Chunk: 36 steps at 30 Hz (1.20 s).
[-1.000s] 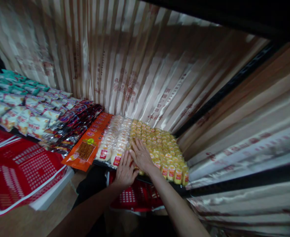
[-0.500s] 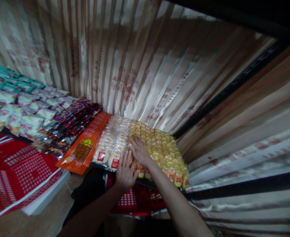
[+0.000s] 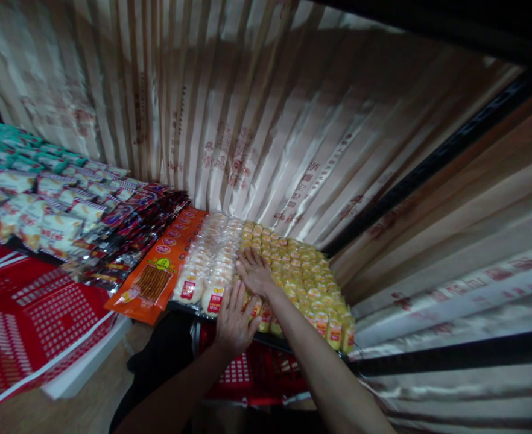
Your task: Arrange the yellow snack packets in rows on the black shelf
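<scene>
Flat against the nearest yellow packs lies my left hand (image 3: 236,320), its fingers outstretched at the border with the white ones. Just beyond it, my right hand (image 3: 257,274) rests palm down with spread fingers on the left edge of the block of yellow wrapped snacks (image 3: 300,280). The yellow packs stand in tight rows on a dark shelf tray. Two rows of white round wrapped snacks (image 3: 218,265) with red labels adjoin them on the left. Neither hand grips anything. The packs directly under my palms are hidden.
Left of the white snacks lies an orange bag (image 3: 151,280), then dark glossy packets (image 3: 134,235) and small white packets (image 3: 62,223). Red baskets (image 3: 44,307) sit below. Pleated pale cloth (image 3: 230,120) hangs behind, and a dark metal bar (image 3: 411,181) slants at right.
The view has shifted slightly. Both hands stay in nearly the same place on the packs, with the left fingers a touch closer to the right hand.
</scene>
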### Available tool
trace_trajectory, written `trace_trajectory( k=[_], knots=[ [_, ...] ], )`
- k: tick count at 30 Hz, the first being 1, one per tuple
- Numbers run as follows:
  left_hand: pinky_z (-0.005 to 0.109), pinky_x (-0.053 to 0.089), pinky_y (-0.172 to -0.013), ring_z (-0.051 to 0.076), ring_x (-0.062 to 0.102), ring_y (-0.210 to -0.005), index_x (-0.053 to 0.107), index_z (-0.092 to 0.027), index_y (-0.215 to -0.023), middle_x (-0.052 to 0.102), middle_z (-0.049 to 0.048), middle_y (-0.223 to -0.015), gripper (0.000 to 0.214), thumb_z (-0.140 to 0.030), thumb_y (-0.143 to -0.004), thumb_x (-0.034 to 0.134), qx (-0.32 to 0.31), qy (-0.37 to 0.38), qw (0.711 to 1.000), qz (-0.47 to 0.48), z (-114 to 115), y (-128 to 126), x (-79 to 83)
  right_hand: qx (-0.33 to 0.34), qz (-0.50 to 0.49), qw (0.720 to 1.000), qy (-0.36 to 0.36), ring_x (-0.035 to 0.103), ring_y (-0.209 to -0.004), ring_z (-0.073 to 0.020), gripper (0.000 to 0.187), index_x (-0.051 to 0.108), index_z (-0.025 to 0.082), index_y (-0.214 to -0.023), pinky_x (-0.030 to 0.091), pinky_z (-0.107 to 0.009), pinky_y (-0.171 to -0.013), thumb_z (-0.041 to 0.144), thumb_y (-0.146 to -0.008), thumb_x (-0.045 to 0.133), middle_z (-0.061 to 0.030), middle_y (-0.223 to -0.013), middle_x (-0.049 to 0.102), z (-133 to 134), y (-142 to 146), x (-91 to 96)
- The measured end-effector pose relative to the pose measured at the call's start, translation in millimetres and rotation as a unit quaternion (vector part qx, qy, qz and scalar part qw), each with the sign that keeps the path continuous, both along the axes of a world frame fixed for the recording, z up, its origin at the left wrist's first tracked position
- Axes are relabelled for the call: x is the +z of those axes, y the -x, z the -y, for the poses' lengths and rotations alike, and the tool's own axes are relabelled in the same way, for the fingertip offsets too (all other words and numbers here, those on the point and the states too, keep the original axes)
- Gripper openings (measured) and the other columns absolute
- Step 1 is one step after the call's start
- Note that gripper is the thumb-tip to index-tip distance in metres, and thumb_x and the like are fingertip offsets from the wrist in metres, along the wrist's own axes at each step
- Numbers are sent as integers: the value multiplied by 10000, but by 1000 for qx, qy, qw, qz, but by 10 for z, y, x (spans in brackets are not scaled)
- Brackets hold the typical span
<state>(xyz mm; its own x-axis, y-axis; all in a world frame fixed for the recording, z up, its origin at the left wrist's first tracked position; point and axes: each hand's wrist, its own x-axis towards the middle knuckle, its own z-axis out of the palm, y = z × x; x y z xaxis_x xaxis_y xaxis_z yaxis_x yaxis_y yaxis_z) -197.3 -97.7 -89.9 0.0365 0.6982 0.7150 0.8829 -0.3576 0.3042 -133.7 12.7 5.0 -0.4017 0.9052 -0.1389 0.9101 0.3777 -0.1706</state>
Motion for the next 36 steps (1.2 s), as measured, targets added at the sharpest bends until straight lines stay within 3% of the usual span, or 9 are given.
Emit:
trace_trajectory(
  k=[11,21,30,36],
  knots=[
    [494,266,-1067,282,281,-1339,491,-232,-1269,339,126,-1440,483,-414,-822,528,13,-8,1000,17,-3,-27,-10,-21,42,999,-7,-9,-1398,-199,638,149,154,-1447,-4,-410,-1115,509,-921,81,-65,-1521,49,-38,55,66],
    [481,244,-1077,284,313,-1324,481,-239,-1289,362,130,-1427,499,-402,-820,534,18,-20,999,29,-27,-52,-35,-15,57,998,8,53,-1398,-185,691,199,80,-1433,20,-353,-1121,509,-912,49,-86,-1508,150,-129,52,2],
    [497,242,-1072,288,306,-1326,454,-242,-1311,396,129,-1406,529,-401,-815,544,13,-11,999,33,-31,-50,-10,-24,58,998,-8,25,-1399,-191,671,129,107,-1447,-3,-378,-1118,507,-914,62,-72,-1520,65,-311,104,59],
    [495,255,-1066,286,305,-1327,474,-255,-1293,379,112,-1420,514,-426,-813,542,17,6,999,26,-39,-56,-24,-23,50,998,-4,86,-1395,-192,690,154,73,-1440,19,-368,-1119,504,-912,48,-101,-1510,133,-361,131,25]
  ],
)
